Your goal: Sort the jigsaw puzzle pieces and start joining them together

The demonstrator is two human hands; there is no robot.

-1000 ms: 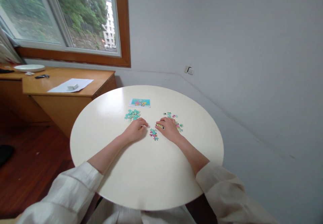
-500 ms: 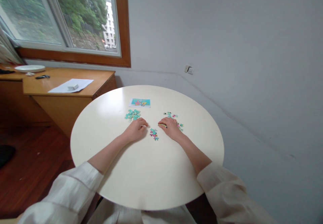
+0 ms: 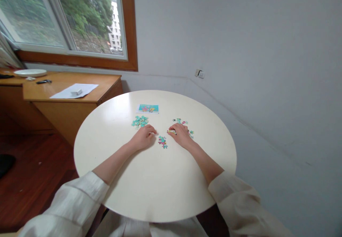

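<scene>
Both my hands rest on a round cream table (image 3: pixel 149 190). My left hand (image 3: pixel 144 137) lies curled and closed on the tabletop, just below a pile of teal puzzle pieces (image 3: pixel 139 121); what it holds, if anything, is hidden. My right hand (image 3: pixel 181 135) is closed in a pinch on a small yellowish puzzle piece (image 3: pixel 171 132). Between the hands lies a small joined cluster of pink and teal pieces (image 3: pixel 162 142). More loose pieces (image 3: pixel 181 122) lie beyond and right of my right hand. A small reference picture (image 3: pixel 148 108) lies farther back.
A wooden desk (image 3: pixel 66 98) stands left of the table, with a sheet of paper (image 3: pixel 74 90), a white plate (image 3: pixel 26 72) and a dark object on it. A window is above it. A grey wall with a socket (image 3: pixel 200 74) runs behind and right.
My right hand has shifted slightly up and to the right with its piece. My left hand has stayed in place.
</scene>
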